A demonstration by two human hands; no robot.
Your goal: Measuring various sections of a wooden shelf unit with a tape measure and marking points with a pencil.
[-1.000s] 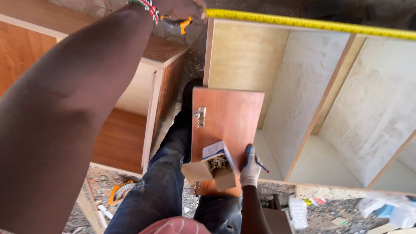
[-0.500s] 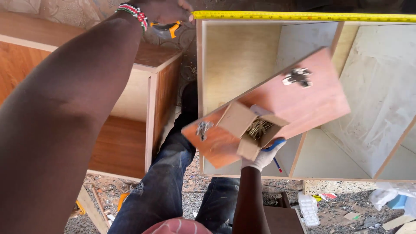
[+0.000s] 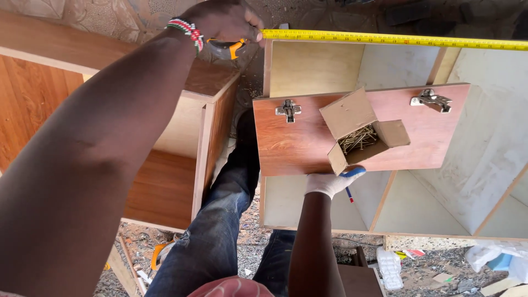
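While the left hand (image 3: pixel 228 22) is stretched out to the top left corner of the open cabinet (image 3: pixel 313 69), its fingers are curled tight around the grey and orange case of a tape measure (image 3: pixel 224 49), and the yellow tape (image 3: pixel 393 39) runs from there straight along the cabinet's top edge to the right side of the view. A beaded wristband (image 3: pixel 187 30) in red, white and green sits at that wrist.

Lower down, the right hand (image 3: pixel 329 183), in a white glove with blue fingertips, grips the bottom edge of a reddish-brown door panel (image 3: pixel 297 143), fingers closed under it, and holds it flat and level across the front of the cabinet. A blue and red pen (image 3: pixel 350 193) pokes out just beside the glove. Two metal hinges are fixed near the panel's far edge, the left hinge (image 3: pixel 288 109) and the right hinge (image 3: pixel 432 100). Between them, on the panel, rests a small cardboard box (image 3: pixel 360 132) with its flaps open, full of screws (image 3: pixel 358 138).

To the left stands a second cabinet (image 3: pixel 203 148) in wood-grain brown, close by but not touching the first. The person's jeans (image 3: pixel 220 220) fill the gap between them, over ground strewn with scraps (image 3: pixel 407 267).
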